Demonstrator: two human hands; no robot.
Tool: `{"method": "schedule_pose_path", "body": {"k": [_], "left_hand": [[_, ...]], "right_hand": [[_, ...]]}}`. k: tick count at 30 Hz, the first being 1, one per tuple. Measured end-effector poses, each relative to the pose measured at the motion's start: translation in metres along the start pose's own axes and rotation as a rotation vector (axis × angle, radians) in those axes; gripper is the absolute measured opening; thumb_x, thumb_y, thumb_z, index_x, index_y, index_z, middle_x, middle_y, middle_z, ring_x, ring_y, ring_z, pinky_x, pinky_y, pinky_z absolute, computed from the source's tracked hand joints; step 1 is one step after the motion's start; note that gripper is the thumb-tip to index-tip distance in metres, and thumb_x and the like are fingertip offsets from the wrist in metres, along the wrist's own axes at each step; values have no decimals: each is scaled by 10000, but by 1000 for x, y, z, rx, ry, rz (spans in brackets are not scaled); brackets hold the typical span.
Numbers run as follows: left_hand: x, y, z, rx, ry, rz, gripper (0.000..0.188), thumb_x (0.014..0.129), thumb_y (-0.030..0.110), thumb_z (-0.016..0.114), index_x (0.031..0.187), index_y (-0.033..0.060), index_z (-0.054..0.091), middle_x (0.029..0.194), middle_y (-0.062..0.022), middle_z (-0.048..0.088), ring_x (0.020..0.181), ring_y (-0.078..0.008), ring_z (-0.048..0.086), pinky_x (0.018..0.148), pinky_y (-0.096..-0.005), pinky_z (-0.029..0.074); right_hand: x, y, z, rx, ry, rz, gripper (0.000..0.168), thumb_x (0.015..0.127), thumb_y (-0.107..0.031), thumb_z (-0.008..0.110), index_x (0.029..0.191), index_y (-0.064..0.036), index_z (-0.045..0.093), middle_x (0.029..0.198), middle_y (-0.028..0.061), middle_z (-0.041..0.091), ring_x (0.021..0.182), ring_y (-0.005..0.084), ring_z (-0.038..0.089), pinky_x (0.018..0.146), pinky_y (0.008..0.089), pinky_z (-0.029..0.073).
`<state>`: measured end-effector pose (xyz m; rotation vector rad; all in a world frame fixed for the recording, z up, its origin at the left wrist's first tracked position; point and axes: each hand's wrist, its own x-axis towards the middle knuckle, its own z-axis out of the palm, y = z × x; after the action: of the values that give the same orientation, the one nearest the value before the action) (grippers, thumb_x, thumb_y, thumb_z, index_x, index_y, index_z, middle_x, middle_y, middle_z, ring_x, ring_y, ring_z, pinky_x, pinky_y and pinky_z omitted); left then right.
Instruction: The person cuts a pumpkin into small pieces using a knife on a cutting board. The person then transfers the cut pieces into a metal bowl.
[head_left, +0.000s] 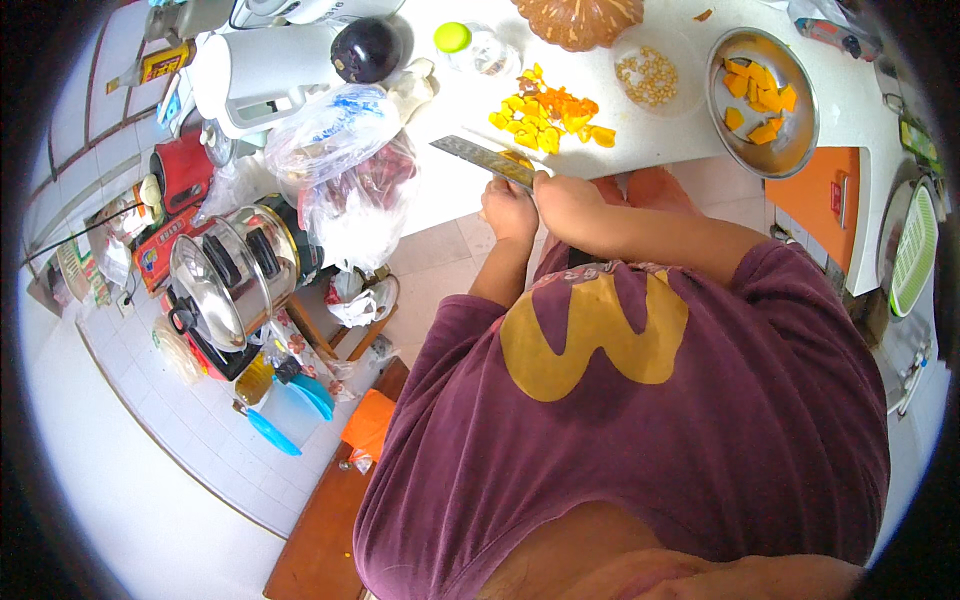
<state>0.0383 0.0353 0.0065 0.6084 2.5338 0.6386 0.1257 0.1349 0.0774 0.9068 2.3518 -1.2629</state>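
Observation:
A kitchen knife (484, 161) with a broad metal blade slants over the near edge of the white table, its tip to the upper left. My right hand (566, 201) is closed at the blade's near end; the handle is hidden. My left hand (510, 210) is curled just below the blade, close to my right hand; its fingers and anything in them are largely hidden. A yellow-orange pumpkin piece (517, 158) shows just beyond the blade. Past it lie cut yellow-orange pieces (536, 124) and orange pulp (566, 103). More pumpkin chunks (765, 90) are in a metal bowl (718, 124).
A whole ribbed pumpkin (581, 21), a clear container of seeds (646, 75) and a green-lidded jar (480, 51) stand at the back. Plastic bags (352, 195), a dark eggplant (366, 50) and a white pitcher (262, 79) crowd the left. An orange drawer (814, 199) is at right.

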Motion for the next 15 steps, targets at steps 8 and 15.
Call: {"method": "schedule_pose_path", "body": {"k": [8, 15], "left_hand": [[2, 0, -2, 60, 1, 38, 266, 888, 205, 522, 997, -18, 618, 869, -198, 622, 839, -386, 575, 721, -505, 425], [2, -2, -3, 3, -56, 23, 334, 882, 204, 533, 1111, -31, 588, 913, -184, 621, 877, -372, 569, 764, -486, 426]], "right_hand": [[27, 10, 24, -68, 30, 52, 208, 870, -103, 428, 966, 51, 527, 809, 246, 652, 762, 385, 661, 652, 474, 527], [7, -2, 3, -25, 35, 9, 192, 860, -106, 450, 954, 38, 535, 778, 245, 645, 729, 399, 651, 647, 492, 509]]}}
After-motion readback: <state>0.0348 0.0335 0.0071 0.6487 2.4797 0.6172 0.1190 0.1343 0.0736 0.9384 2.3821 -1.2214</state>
